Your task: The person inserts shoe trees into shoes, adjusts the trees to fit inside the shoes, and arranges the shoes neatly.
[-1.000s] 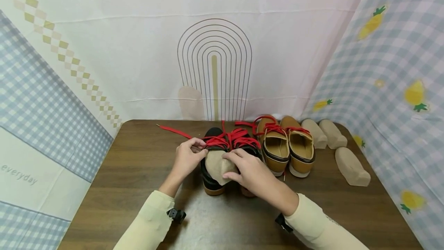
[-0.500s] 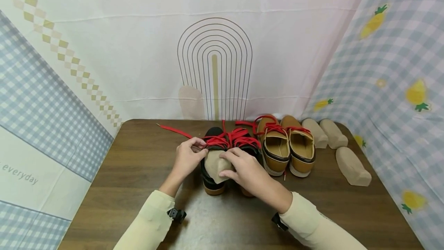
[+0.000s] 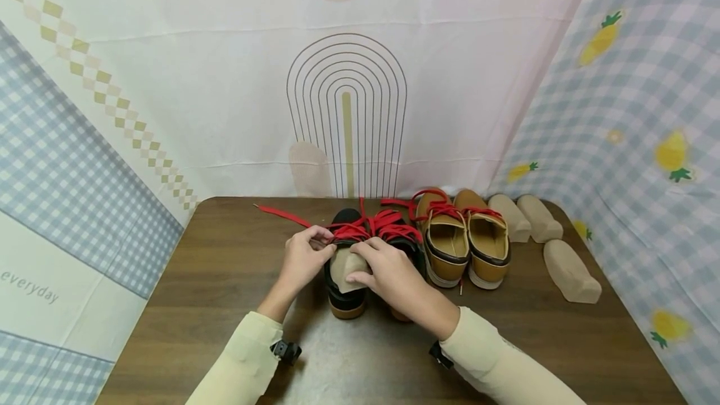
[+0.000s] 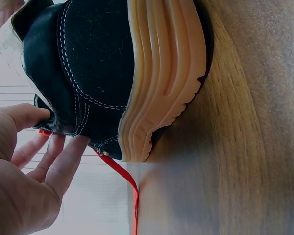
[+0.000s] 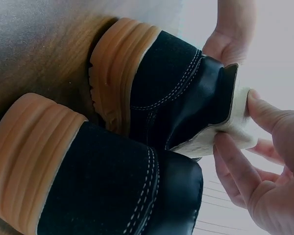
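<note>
Beige insert point(image 3: 340, 272), right fingers point(image 5: 235, 161) pinching it, left fingers point(image 4: 66, 169) gripping black shoe point(image 3: 345, 300), "everyday" cloth point(image 3: 29, 286)

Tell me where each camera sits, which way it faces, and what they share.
Head: on the head, facing forward and down at the table and left black shoe; left hand, right hand and both sleeves show.
Left wrist: on that wrist, facing that shoe's left side; left hand shows, likely some of the right.
Right wrist: on that wrist, facing that shoe and the right black shoe from behind; right hand shows, left partly.
Both wrist views share the left black shoe.
</note>
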Demonstrator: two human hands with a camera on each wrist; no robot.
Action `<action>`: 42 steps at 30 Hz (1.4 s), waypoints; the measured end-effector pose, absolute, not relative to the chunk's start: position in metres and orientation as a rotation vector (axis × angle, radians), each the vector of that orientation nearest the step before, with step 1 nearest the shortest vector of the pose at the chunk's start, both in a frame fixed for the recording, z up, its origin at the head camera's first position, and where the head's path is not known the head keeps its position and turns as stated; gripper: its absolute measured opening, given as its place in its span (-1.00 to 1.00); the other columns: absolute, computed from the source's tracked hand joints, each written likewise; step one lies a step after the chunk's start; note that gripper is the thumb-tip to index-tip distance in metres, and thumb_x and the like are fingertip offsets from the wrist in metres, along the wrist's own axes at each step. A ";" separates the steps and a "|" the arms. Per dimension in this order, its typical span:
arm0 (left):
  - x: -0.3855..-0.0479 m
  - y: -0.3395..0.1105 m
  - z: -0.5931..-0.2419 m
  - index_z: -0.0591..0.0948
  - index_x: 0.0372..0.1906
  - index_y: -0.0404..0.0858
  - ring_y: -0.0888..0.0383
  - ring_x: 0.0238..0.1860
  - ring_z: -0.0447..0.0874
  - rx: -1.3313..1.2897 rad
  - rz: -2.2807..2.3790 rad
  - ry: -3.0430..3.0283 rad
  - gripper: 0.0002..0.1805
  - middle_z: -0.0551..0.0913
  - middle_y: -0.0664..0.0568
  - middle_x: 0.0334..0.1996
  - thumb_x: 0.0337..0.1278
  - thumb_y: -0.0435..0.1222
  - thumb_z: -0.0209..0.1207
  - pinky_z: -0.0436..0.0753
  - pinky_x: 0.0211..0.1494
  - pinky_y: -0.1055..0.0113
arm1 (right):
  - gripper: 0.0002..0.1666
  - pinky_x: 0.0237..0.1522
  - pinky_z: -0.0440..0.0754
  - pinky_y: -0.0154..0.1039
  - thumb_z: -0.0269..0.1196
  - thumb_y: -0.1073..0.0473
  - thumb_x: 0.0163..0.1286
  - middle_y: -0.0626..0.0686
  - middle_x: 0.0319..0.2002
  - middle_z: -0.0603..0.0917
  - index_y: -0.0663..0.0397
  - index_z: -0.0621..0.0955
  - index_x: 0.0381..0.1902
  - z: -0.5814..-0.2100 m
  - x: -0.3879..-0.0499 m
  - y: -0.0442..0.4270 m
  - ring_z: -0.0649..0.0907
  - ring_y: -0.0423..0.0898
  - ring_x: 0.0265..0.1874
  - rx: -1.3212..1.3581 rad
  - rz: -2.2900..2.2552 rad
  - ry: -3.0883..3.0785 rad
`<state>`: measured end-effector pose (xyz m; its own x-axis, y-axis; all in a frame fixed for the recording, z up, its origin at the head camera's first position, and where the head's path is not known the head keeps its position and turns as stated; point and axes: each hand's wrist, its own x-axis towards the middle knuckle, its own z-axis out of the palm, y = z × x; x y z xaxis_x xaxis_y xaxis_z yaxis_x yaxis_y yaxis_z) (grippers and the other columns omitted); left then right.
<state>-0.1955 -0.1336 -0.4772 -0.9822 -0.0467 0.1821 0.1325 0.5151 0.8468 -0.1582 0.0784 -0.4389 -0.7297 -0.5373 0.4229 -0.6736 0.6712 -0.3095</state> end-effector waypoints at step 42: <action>-0.196 -0.135 -0.478 0.75 -0.28 -0.21 0.16 -0.37 0.76 -0.100 -1.470 -2.578 -0.88 0.79 -0.01 -0.37 0.05 -0.41 0.43 0.68 -0.27 0.35 | -0.48 -0.23 0.65 -0.13 0.44 -0.04 0.34 0.10 -0.05 0.57 0.00 0.63 0.18 -0.440 -0.177 0.067 0.62 -0.06 -0.28 0.882 0.754 -2.859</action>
<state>-0.1957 -0.1346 -0.4779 -0.9829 -0.0271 0.1822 0.1430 0.5114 0.8473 -0.1771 0.0675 -0.4404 -0.8352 -0.5156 0.1914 -0.5429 0.7174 -0.4367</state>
